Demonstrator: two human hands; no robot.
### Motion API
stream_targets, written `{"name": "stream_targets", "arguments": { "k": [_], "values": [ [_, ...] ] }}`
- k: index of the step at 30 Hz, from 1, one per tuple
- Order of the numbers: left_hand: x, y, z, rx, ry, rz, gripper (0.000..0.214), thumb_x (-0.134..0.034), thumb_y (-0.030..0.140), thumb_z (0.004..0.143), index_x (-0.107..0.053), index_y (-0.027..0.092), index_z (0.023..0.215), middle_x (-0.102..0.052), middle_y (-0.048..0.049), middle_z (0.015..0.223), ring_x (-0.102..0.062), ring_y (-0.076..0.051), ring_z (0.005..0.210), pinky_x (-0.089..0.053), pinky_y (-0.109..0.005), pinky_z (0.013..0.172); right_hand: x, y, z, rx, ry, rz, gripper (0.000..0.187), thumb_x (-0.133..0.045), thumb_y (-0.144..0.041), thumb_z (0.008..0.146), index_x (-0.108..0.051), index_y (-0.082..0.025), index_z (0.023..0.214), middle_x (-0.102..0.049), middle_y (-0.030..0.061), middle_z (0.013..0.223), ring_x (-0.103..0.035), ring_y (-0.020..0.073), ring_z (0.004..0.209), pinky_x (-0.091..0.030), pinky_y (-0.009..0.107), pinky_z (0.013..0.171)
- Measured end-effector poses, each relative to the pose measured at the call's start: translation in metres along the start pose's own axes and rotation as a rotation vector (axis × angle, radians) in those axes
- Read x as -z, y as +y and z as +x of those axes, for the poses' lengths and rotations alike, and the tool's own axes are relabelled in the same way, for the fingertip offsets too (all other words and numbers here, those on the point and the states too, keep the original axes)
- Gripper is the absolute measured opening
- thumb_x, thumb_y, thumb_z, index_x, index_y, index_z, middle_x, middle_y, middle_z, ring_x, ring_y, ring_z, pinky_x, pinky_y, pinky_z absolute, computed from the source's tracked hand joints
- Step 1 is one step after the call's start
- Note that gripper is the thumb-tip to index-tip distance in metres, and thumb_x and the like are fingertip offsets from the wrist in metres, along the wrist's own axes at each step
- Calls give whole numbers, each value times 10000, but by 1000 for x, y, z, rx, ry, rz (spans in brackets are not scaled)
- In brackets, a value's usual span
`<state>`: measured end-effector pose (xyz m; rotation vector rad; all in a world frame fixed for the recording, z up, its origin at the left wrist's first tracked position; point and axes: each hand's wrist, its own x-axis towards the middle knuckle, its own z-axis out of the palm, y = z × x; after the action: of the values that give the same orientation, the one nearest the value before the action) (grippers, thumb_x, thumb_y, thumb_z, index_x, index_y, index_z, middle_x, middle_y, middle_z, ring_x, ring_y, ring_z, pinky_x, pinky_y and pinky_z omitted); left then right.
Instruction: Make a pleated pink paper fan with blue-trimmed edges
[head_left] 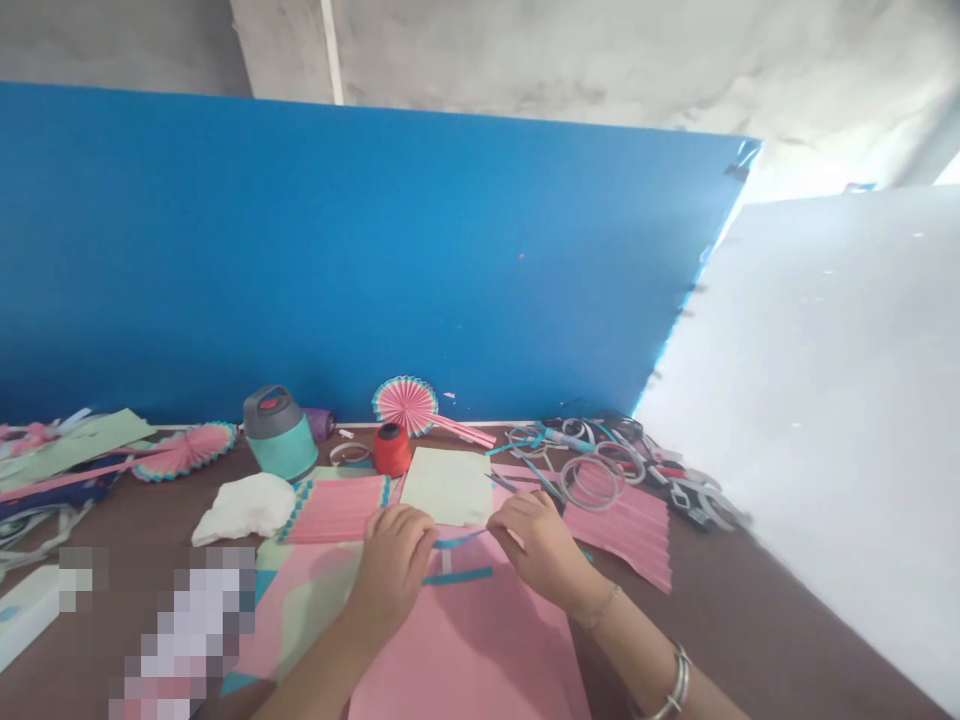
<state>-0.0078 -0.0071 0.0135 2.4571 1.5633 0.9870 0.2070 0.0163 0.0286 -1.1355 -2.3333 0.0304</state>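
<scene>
A thin blue paper strip (460, 541) spans the gap between my hands. My left hand (394, 565) pinches its left end, and my right hand (536, 550) pinches the right end. Under them lies a large pink paper sheet (472, 645) with a second blue strip (461, 577) across its upper part. A small whitish piece sits between the two strips. Just beyond my hands lies a pale green paper sheet (448, 483). Pointed dark blades, perhaps scissors (501, 484), show beside my right hand, partly hidden by it.
Pleated pink paper (341, 505) lies left, more pleated paper (622, 525) right. Behind stand a teal-and-grey container (280, 435), a red spool-like object (391, 452) and a paper fan (405, 403). Tape rolls (592, 482) crowd the right. A blue panel (337, 250) borders the back.
</scene>
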Motion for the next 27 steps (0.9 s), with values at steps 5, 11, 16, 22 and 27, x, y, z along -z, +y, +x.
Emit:
{"name": "stream_targets", "arguments": {
  "k": [5, 11, 16, 22, 27],
  "values": [
    [0, -1, -1, 0, -54, -65, 271, -323, 286, 928, -547, 234, 1071, -654, -15, 900, -562, -174, 872, -309, -407, 914, 0, -2, 0, -3, 2, 24, 202, -471, -87, 809, -604, -185, 693, -601, 14, 674, -489, 148, 713, -263, 287, 693],
    [-1, 5, 2, -61, -121, -35, 244, -406, 285, 898, -606, 222, 773, -639, 19, 710, -556, -154, 737, -326, -382, 859, -2, -9, 0, -22, -2, 84, 200, -500, -99, 811, -610, -193, 673, -592, 0, 646, -489, 139, 687, -284, 288, 708],
    [-4, 5, 2, -8, -135, -118, 300, -369, 261, 910, -565, 205, 691, -622, 14, 679, -544, -152, 713, -341, -356, 815, -5, -2, -1, -100, -4, 303, 184, -515, -163, 842, -628, -203, 702, -626, 7, 696, -529, 150, 731, -356, 300, 758],
    [-10, 2, 0, 72, -124, -181, 246, -407, 245, 893, -555, 208, 700, -625, 18, 709, -545, -154, 735, -362, -332, 793, -7, 5, -3, -272, -18, 520, 154, -532, -144, 786, -651, -191, 700, -665, 21, 711, -574, 152, 713, -415, 277, 711],
    [-12, 3, 2, 97, -87, -162, 266, -403, 228, 882, -553, 203, 663, -612, 19, 644, -542, -145, 686, -368, -337, 791, -14, 6, -6, -377, -45, 612, 152, -530, -165, 766, -642, -183, 664, -666, 17, 707, -587, 157, 724, -425, 271, 710]
  ]
}}
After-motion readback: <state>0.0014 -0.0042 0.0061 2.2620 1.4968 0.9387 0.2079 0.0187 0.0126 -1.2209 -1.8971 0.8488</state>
